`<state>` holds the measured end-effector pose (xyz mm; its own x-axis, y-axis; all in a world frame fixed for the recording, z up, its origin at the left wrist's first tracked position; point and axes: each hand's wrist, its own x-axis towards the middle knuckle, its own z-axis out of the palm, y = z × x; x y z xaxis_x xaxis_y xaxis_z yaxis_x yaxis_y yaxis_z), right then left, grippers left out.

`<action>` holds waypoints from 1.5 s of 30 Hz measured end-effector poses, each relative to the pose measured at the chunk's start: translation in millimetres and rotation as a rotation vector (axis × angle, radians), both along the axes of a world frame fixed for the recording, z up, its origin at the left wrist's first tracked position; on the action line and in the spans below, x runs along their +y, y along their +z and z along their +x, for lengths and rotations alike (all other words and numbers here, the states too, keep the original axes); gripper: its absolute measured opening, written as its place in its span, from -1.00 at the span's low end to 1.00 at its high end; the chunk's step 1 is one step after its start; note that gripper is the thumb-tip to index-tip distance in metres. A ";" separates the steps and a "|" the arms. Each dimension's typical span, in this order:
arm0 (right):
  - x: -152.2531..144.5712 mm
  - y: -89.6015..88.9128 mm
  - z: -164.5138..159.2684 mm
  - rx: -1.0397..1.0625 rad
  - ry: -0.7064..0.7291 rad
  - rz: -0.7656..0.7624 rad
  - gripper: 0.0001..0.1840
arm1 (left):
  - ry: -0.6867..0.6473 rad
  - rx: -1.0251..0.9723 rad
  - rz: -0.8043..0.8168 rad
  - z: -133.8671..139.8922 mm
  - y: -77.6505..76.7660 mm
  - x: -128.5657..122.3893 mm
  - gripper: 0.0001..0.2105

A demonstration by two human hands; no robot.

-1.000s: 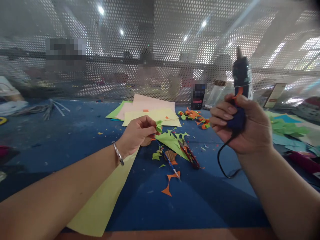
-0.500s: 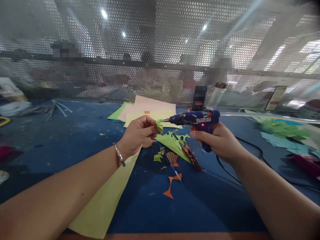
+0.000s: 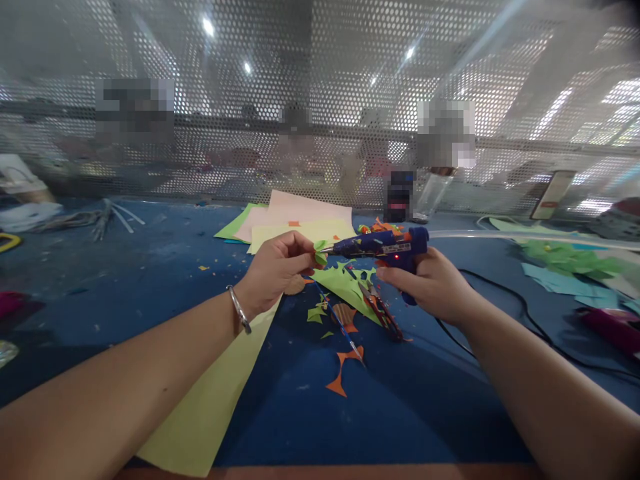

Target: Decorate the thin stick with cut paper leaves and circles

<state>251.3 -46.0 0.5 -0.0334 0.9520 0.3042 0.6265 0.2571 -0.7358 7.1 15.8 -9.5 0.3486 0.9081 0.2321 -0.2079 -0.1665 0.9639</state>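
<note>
"Glue gun [image 3: 385,245]: position, support?"

"Roughly level in mid-air, right hand [image 3: 440,283] wrapped round its grip; front end points toward the left hand [image 3: 277,270]."

"Left hand state?"

"Pinching a small, curled green paper piece [image 3: 321,259] right at the nozzle tip [image 3: 327,251]. Actual contact between tip and paper: cannot tell."

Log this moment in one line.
left hand: pinching green paper piece; right hand: gripping blue hot-glue gun; nozzle: at paper piece, contact unclear; indicator light: red
</note>
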 end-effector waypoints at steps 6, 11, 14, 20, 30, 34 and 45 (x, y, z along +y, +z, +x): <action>1.3 -2.6 2.4 0.000 0.008 -0.014 -0.64 | 0.012 0.020 -0.002 0.2 -1.5 1.1 -0.82; 0.8 -2.5 3.7 -0.031 0.011 -0.006 -0.61 | 0.009 0.019 0.002 -0.4 -3.9 3.0 -0.82; 1.5 -2.6 3.6 -0.031 0.014 -0.006 -0.60 | 0.010 0.021 0.001 -0.6 -3.8 2.5 -0.83; 2.9 -3.6 3.8 -0.042 0.011 -0.004 -0.62 | 0.018 0.026 -0.012 0.9 -0.9 0.0 -0.83; 1.9 1.1 1.2 -0.092 0.001 -0.005 -0.61 | 0.013 0.029 -0.021 0.1 -3.3 0.7 -0.82; 2.3 0.5 1.5 -0.100 0.003 0.008 -0.60 | 0.005 0.026 -0.017 0.0 -4.0 1.2 -0.83; 2.0 -3.0 2.1 -0.075 0.010 0.024 -0.66 | 0.024 0.008 -0.009 0.8 -5.5 2.8 -0.82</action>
<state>253.5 -44.0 -2.5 -0.0665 0.9440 0.3233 0.6766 0.2808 -0.6807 7.9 18.5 -15.0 0.3282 0.9184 0.2210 -0.1959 -0.1627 0.9670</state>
